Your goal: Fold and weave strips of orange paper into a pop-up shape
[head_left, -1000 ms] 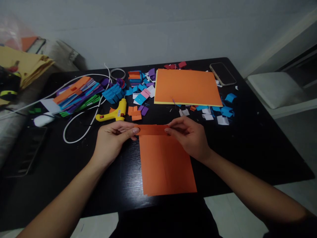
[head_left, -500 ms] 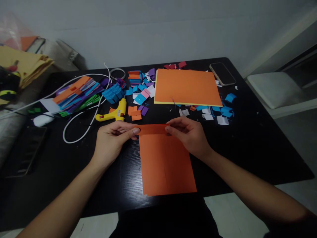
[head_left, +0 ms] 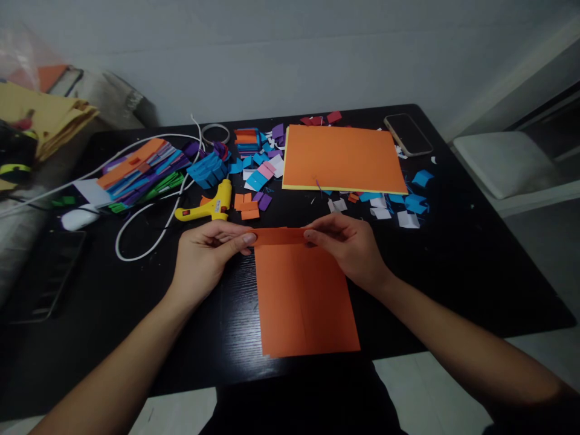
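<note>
**Orange paper sheet [head_left: 308,302] on black table [head_left: 453,272]**

Sheet: flat, close to the table's near edge. Orange paper strip [head_left: 278,236]: across the sheet's far end; fold or separate piece, cannot tell. Left hand [head_left: 206,254]: thumb and fingers pinched on the strip's left end. Right hand [head_left: 348,248]: same pinch, right end. Just beyond left hand: yellow glue gun [head_left: 211,208]. Farther, right: orange cover sheet [head_left: 344,157] over yellow paper [head_left: 317,189]; smartphone [head_left: 408,134] beside.

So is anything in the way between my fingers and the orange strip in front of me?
Nothing visible is: your left hand and right hand each pinch an end of the orange strip. The yellow glue gun lies beyond the left hand, not between.
</note>
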Available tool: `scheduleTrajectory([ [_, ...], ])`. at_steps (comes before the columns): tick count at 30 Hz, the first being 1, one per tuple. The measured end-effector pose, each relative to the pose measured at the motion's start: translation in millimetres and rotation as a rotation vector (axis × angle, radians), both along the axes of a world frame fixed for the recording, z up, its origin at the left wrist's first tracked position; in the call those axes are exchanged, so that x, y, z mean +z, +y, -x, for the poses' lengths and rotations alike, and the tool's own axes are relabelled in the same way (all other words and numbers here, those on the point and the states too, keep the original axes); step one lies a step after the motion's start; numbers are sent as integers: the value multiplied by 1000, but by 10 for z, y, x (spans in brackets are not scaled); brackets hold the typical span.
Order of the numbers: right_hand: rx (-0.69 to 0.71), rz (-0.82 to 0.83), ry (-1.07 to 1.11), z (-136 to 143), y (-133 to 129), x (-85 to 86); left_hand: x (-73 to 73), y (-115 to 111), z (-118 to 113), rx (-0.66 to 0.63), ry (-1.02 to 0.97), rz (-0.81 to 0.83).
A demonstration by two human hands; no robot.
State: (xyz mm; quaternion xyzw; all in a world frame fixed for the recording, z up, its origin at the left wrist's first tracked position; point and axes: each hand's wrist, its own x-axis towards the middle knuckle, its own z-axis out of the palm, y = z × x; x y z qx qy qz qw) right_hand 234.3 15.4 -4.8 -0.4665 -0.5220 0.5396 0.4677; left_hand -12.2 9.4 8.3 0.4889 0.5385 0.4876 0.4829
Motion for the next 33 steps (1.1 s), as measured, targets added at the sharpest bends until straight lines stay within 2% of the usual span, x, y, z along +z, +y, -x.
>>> scheduleTrajectory([
  [17, -6, 8, 27, 20, 8, -44, -13, -8, 3, -14, 0, 40],
  [26, -48, 11, 44, 22, 20, -44, -26, 6, 5, -279, -68, 177],
  [33, 81, -27, 124, 26, -31, -25, -65, 25, 32, -204, -130, 196],
])
